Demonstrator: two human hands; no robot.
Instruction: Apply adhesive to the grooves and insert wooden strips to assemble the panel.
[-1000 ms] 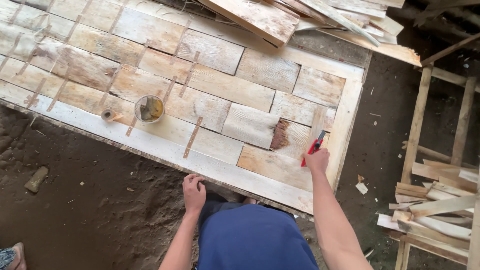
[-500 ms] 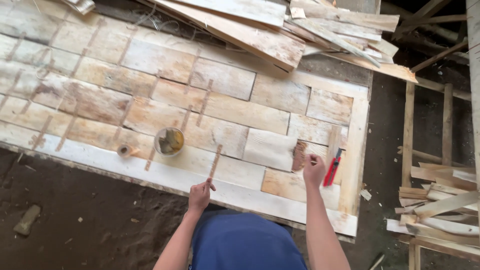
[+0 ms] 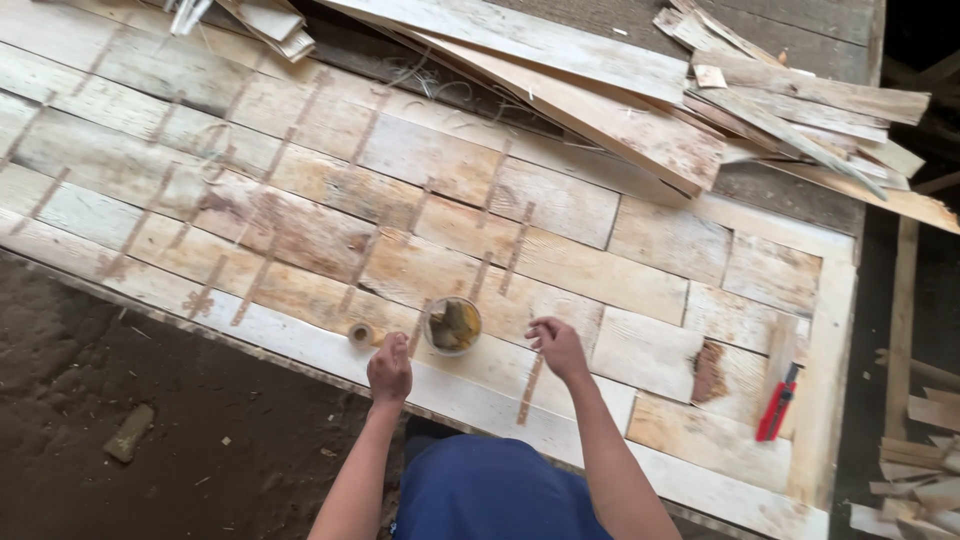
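Note:
A large panel of pale wooden veneer pieces (image 3: 560, 205), joined by brown tape strips, lies flat in front of me. My left hand (image 3: 389, 367) hovers over its near edge, fingers curled, beside a small tape roll (image 3: 360, 333) and a round open tub of yellowish glue (image 3: 453, 325). To the right of the tub, my right hand (image 3: 556, 346) hangs above the panel with its fingers loosely bent and nothing in them. A brown tape strip (image 3: 528, 390) lies just below that hand. A red utility knife (image 3: 777, 404) rests on the panel at the right, away from both hands.
Loose veneer sheets and offcuts (image 3: 640, 110) are piled across the back of the panel. Dark dirt floor (image 3: 150, 420) lies at the lower left with a small block (image 3: 128, 432) on it. Wooden slats (image 3: 915, 480) are stacked at the lower right.
My view and both hands have shifted left along the panel. My right hand let go of the red knife, which now lies on the panel, and moved to beside the glue tub.

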